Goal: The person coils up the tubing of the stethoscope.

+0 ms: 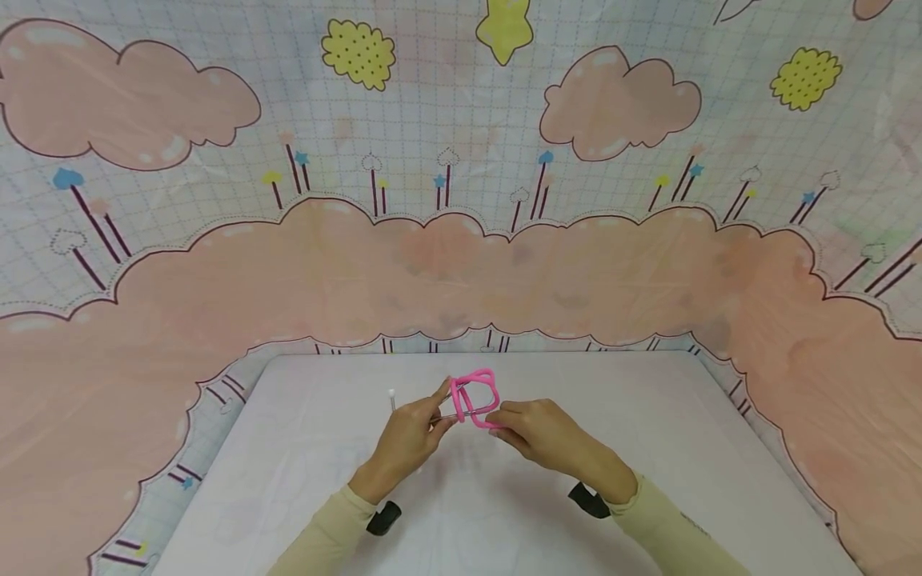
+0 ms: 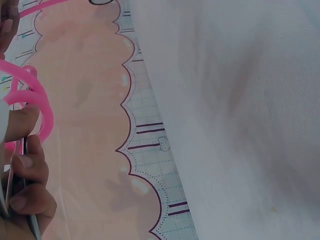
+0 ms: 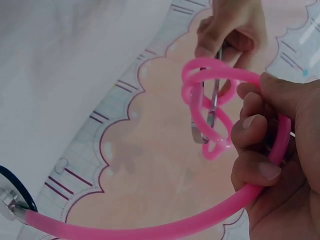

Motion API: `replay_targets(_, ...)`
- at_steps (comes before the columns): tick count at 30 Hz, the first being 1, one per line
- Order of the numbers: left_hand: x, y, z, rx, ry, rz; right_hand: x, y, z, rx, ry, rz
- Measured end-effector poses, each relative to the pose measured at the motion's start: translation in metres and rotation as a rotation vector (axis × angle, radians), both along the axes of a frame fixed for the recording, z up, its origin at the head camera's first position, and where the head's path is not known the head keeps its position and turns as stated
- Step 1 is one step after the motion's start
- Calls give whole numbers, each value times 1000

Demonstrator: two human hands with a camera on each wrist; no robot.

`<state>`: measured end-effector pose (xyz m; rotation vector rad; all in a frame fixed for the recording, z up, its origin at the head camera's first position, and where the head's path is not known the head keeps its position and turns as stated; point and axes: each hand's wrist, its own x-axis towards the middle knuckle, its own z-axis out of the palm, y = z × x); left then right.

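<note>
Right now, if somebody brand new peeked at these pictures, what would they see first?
Probably the bright pink tube, looped around shiny metal prongs above the white table; left fingers hold the metal, right fingers the tube. Next, maybe the big peach clouds printed on the cloth across the top of the head view.

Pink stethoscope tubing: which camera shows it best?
The right wrist view: it shows the tubing large, from its loops through the right hand to the chestpiece. The head view shows its loops small; the left wrist view catches only cut-off pieces on the left.
</note>
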<state>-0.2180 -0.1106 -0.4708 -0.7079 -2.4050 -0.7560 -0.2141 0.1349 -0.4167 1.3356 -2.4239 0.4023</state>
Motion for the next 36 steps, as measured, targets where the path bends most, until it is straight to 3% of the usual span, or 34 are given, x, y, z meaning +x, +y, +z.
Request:
replay_targets(10, 1, 0, -1, -57, -16, -106, -4, 0, 12, -3, -43, 10)
replay_targets(17, 4, 1, 1, -87, -21, -146, -9, 2, 16, -28, -18, 14)
replay_targets(36, 8, 3, 7, -119, -53, -197, -26, 0, 29, -49, -80, -30)
